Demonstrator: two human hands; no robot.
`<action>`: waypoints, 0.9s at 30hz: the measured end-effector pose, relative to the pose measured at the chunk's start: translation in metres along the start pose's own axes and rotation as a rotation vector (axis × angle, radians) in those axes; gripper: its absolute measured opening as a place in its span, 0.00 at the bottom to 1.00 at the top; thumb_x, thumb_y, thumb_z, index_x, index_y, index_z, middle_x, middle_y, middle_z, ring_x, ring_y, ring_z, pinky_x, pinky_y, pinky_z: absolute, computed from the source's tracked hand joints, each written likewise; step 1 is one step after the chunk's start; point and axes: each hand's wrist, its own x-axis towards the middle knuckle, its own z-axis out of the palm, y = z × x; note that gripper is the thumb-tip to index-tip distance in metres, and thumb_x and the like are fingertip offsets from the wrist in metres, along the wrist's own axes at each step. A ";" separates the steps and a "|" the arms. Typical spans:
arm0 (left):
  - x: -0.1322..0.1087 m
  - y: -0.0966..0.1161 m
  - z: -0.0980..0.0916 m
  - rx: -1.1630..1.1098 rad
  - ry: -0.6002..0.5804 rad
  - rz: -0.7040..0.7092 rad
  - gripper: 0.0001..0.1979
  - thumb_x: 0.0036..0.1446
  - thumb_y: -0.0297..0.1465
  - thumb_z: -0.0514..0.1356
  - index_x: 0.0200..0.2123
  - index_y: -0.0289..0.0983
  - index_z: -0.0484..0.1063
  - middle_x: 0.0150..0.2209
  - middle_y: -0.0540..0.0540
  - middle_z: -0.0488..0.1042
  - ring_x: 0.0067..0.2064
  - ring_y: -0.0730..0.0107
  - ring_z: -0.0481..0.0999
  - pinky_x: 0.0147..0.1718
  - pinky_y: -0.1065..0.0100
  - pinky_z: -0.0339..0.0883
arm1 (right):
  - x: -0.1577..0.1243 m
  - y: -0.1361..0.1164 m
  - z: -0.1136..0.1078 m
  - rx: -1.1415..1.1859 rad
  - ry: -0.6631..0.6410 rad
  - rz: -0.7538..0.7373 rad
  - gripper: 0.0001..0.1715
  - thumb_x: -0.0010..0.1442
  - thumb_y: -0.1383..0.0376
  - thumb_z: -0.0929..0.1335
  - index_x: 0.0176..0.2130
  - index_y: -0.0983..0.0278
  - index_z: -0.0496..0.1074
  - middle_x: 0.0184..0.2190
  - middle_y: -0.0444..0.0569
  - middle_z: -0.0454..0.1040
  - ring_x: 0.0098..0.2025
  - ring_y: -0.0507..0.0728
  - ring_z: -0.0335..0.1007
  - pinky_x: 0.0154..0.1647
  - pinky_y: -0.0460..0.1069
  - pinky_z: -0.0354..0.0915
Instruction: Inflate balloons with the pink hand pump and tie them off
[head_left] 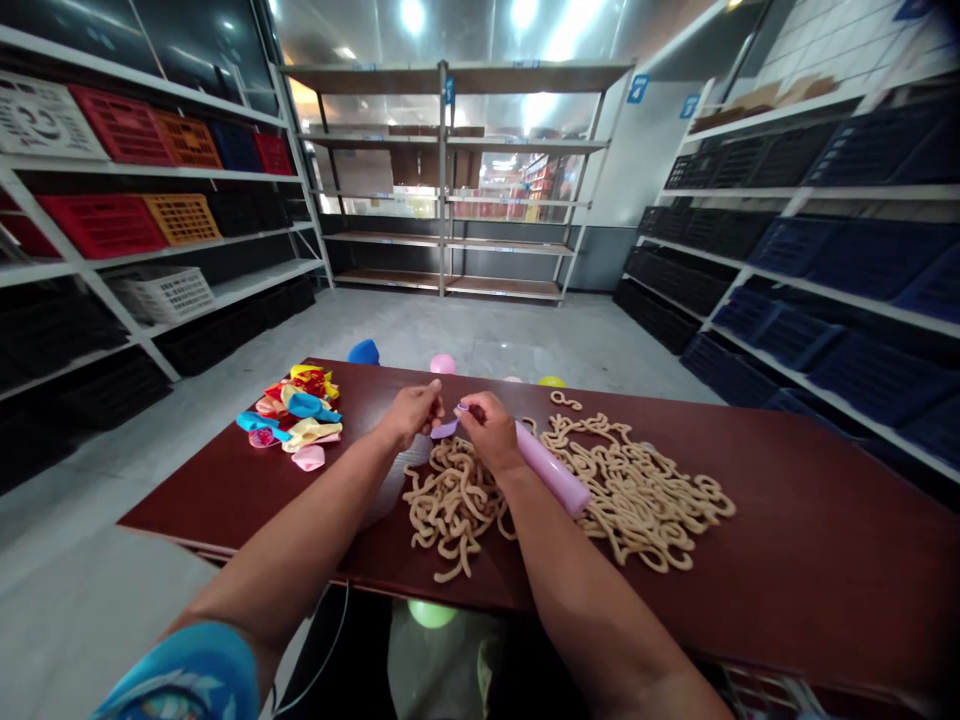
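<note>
My right hand (491, 430) pinches the neck of a small limp purple balloon (445, 430) between thumb and fingers. The balloon droops to the left, towards my left hand (415, 412). My left hand has its fingers curled together just beside the balloon; whether anything is between them is hidden. A light purple tube (555, 472), perhaps a balloon pump, lies slanted under and right of my right wrist. Tan curly strands (454, 495) are heaped below my hands, and a wider pile of the same strands (645, 490) spreads to the right.
Several limp coloured balloons (304, 408) lie at the left of the dark red table (810, 520). Past its far edge, a blue balloon (364, 351) and a pink balloon (442, 364) show. A green balloon (432, 613) is below the near edge. Shelves with crates (112, 225) line the sides.
</note>
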 end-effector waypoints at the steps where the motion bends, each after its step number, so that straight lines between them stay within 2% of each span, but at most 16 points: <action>1: -0.001 0.000 0.002 0.025 -0.070 -0.098 0.26 0.51 0.50 0.52 0.19 0.32 0.66 0.17 0.43 0.67 0.13 0.76 0.64 0.10 0.75 0.43 | 0.001 0.001 0.000 -0.025 0.046 0.004 0.05 0.54 0.64 0.64 0.33 0.63 0.68 0.31 0.45 0.69 0.32 0.51 0.65 0.37 0.47 0.63; 4: -0.004 -0.002 0.013 0.094 -0.314 -0.364 0.38 0.46 0.61 0.40 0.16 0.31 0.67 0.17 0.37 0.68 0.12 0.75 0.61 0.10 0.74 0.34 | 0.002 0.001 -0.002 -0.074 0.154 -0.017 0.04 0.55 0.64 0.64 0.31 0.62 0.65 0.30 0.45 0.67 0.32 0.52 0.64 0.37 0.47 0.63; 7: -0.003 -0.008 0.025 -0.002 -0.396 -0.417 0.41 0.42 0.64 0.37 0.18 0.31 0.68 0.17 0.39 0.68 0.12 0.78 0.58 0.10 0.74 0.35 | 0.003 -0.004 -0.004 -0.077 0.182 -0.083 0.03 0.55 0.65 0.64 0.30 0.62 0.63 0.32 0.46 0.67 0.34 0.52 0.64 0.38 0.47 0.63; 10: -0.001 -0.015 0.031 -0.273 -0.404 -0.391 0.40 0.44 0.63 0.38 0.23 0.32 0.69 0.18 0.43 0.67 0.17 0.74 0.64 0.13 0.74 0.51 | 0.001 -0.011 -0.005 -0.085 0.135 -0.168 0.02 0.54 0.67 0.63 0.31 0.61 0.61 0.34 0.48 0.68 0.40 0.53 0.65 0.42 0.49 0.62; 12: -0.002 -0.019 0.031 -0.461 -0.414 -0.373 0.39 0.47 0.60 0.39 0.27 0.32 0.71 0.22 0.40 0.71 0.25 0.67 0.71 0.22 0.69 0.63 | -0.001 -0.015 -0.005 -0.126 0.059 -0.203 0.02 0.54 0.67 0.63 0.31 0.61 0.61 0.35 0.48 0.68 0.42 0.54 0.65 0.44 0.50 0.61; 14: -0.002 -0.023 0.029 -0.610 -0.416 -0.341 0.34 0.52 0.56 0.43 0.31 0.30 0.71 0.28 0.37 0.73 0.33 0.62 0.74 0.32 0.64 0.67 | -0.003 -0.018 -0.004 -0.195 -0.029 -0.220 0.02 0.54 0.67 0.64 0.32 0.61 0.63 0.36 0.47 0.69 0.43 0.54 0.65 0.48 0.51 0.58; 16: 0.000 -0.026 0.027 -0.728 -0.385 -0.281 0.24 0.57 0.45 0.49 0.35 0.30 0.71 0.32 0.38 0.74 0.36 0.62 0.74 0.36 0.64 0.67 | -0.004 -0.020 -0.002 -0.266 -0.107 -0.235 0.03 0.53 0.67 0.65 0.33 0.61 0.64 0.37 0.47 0.70 0.44 0.55 0.64 0.51 0.53 0.55; 18: 0.005 -0.029 0.022 -0.820 -0.305 -0.211 0.14 0.59 0.34 0.51 0.37 0.31 0.71 0.35 0.39 0.73 0.38 0.66 0.73 0.38 0.65 0.67 | -0.004 -0.021 -0.002 -0.310 -0.150 -0.250 0.07 0.52 0.64 0.67 0.34 0.61 0.65 0.38 0.46 0.70 0.46 0.56 0.63 0.52 0.53 0.53; 20: 0.013 -0.030 0.015 -0.876 -0.201 -0.136 0.10 0.58 0.27 0.50 0.38 0.31 0.70 0.36 0.41 0.73 0.37 0.69 0.73 0.35 0.68 0.67 | -0.003 -0.020 -0.004 -0.349 -0.140 -0.241 0.10 0.52 0.61 0.68 0.36 0.61 0.66 0.40 0.47 0.70 0.47 0.57 0.62 0.51 0.53 0.53; 22: 0.023 -0.030 0.005 -0.917 -0.113 -0.052 0.09 0.58 0.24 0.50 0.38 0.32 0.69 0.33 0.43 0.72 0.31 0.74 0.72 0.28 0.72 0.65 | -0.001 -0.016 -0.011 -0.438 -0.081 -0.173 0.14 0.52 0.60 0.67 0.39 0.61 0.66 0.41 0.49 0.70 0.47 0.58 0.62 0.49 0.54 0.55; 24: 0.031 -0.030 -0.008 -0.966 -0.069 0.017 0.08 0.57 0.23 0.51 0.38 0.34 0.68 0.27 0.47 0.69 0.23 0.79 0.66 0.20 0.76 0.59 | 0.000 -0.010 -0.023 -0.587 -0.029 -0.048 0.18 0.51 0.58 0.68 0.41 0.62 0.65 0.41 0.52 0.69 0.45 0.60 0.63 0.45 0.55 0.57; 26: 0.037 -0.029 -0.021 -1.030 -0.056 0.058 0.07 0.56 0.24 0.52 0.38 0.36 0.67 0.23 0.51 0.64 0.19 0.81 0.59 0.16 0.76 0.53 | 0.000 -0.003 -0.038 -0.737 -0.071 0.091 0.23 0.46 0.56 0.71 0.41 0.63 0.65 0.40 0.55 0.68 0.42 0.62 0.64 0.41 0.54 0.58; 27: 0.039 -0.029 -0.027 -1.060 -0.056 0.074 0.07 0.56 0.24 0.53 0.38 0.36 0.66 0.22 0.52 0.63 0.18 0.81 0.58 0.16 0.76 0.52 | 0.000 0.001 -0.046 -0.787 -0.144 0.156 0.26 0.43 0.54 0.72 0.40 0.63 0.65 0.39 0.56 0.69 0.40 0.62 0.66 0.38 0.54 0.59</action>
